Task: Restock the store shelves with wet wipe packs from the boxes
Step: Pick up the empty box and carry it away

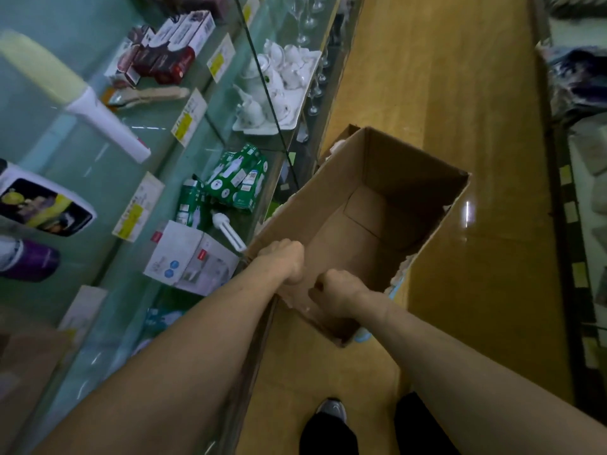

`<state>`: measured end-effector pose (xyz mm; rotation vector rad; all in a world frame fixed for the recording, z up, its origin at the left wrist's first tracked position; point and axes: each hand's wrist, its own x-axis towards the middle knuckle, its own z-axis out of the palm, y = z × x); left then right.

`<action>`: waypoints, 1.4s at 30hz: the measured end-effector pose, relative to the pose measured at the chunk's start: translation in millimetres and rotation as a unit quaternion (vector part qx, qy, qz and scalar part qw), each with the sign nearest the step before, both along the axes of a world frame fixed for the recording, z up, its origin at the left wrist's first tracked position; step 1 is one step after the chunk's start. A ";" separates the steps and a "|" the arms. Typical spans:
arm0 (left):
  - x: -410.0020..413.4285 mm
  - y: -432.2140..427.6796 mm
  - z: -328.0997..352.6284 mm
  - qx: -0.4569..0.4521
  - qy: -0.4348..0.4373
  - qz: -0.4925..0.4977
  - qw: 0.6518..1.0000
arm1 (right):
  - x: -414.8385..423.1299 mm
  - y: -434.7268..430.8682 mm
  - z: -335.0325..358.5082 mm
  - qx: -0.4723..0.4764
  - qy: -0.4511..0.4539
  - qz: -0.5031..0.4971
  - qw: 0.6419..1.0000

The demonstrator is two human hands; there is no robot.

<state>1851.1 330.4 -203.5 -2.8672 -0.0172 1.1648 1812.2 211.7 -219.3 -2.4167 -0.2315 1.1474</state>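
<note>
At far left, glass shelves carry green bulb boxes, a white carton and a tea set; no wet wipe packs are visible there. Next, the left hand has its grip closed over the near corner of a cardboard box, and the right hand grips the same near rim beside it, fingers hooked inside, probably to lift or drag it aside. The box looks empty. Pale blue edges under its right side may be packs; I cannot tell. The wooden floor lies at right.
</note>
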 end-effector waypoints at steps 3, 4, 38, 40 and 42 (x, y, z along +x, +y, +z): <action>-8.5 22.6 -6.8 0.001 0.039 -0.021 0.999 | -13.3 32.7 -9.0 0.027 0.007 -0.018 0.999; -11.0 29.1 -8.5 -0.008 0.055 -0.019 0.998 | -17.0 41.8 -11.8 0.032 0.008 -0.019 0.999; 33.5 -75.6 91.6 0.003 -0.003 -0.175 0.985 | 20.8 -77.0 101.7 -0.092 -0.160 -0.043 0.982; 42.7 -88.9 102.1 0.003 0.001 -0.165 0.986 | 30.2 -92.3 114.8 -0.089 -0.169 -0.029 0.981; 52.3 -103.3 114.1 0.009 -0.009 -0.166 0.986 | 39.6 -107.8 127.7 -0.083 -0.183 -0.021 0.979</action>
